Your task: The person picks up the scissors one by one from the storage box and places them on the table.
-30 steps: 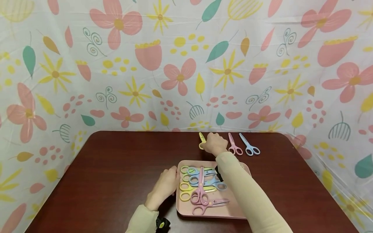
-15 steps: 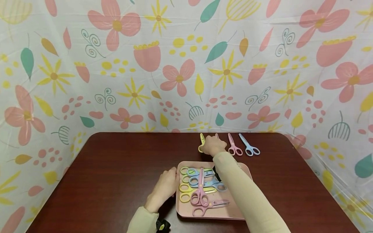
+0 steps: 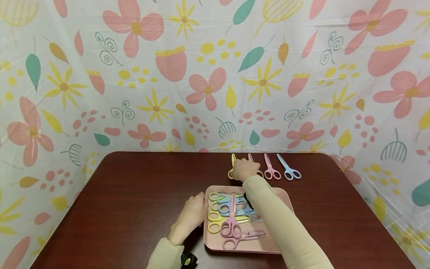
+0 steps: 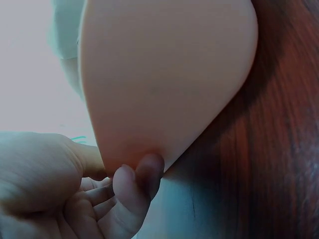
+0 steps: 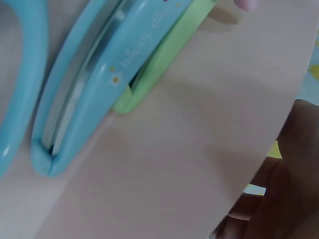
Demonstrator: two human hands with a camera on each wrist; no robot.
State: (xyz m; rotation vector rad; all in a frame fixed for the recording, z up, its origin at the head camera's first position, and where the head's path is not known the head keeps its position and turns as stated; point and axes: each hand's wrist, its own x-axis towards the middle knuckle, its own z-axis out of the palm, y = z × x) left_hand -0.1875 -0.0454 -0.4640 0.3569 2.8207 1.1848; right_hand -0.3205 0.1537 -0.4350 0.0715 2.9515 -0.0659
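Observation:
My left hand [image 3: 192, 211] grips the left edge of a pink tray [image 3: 209, 247], and in the left wrist view its fingertips press the corner of the tray wall [image 4: 164, 89]. My right hand [image 3: 244, 170] is at the back of the table, over a pair of yellow scissors [image 3: 233, 158] whose blades and part of a loop show beside it. Whether it holds them I cannot tell, as its fingers are hidden. Just right of that hand lie pink scissors [image 3: 260, 173], partly covered by it. Beyond are more pink scissors [image 3: 272, 174] and blue scissors [image 3: 290, 173], in a row.
Several scissors fill the tray's left and middle: pink scissors [image 3: 231, 220], yellow scissors [image 3: 214, 221], blue scissors [image 3: 224, 207] and green ones, some overlapping. My right sleeve [image 3: 285, 228] crosses the tray's right side. The brown table [image 3: 141, 201] ends at a flowered cloth [image 3: 215, 93].
My right hand has shifted slightly left, uncovering more of the pink scissors beside it. The left hand and tray stay in place.

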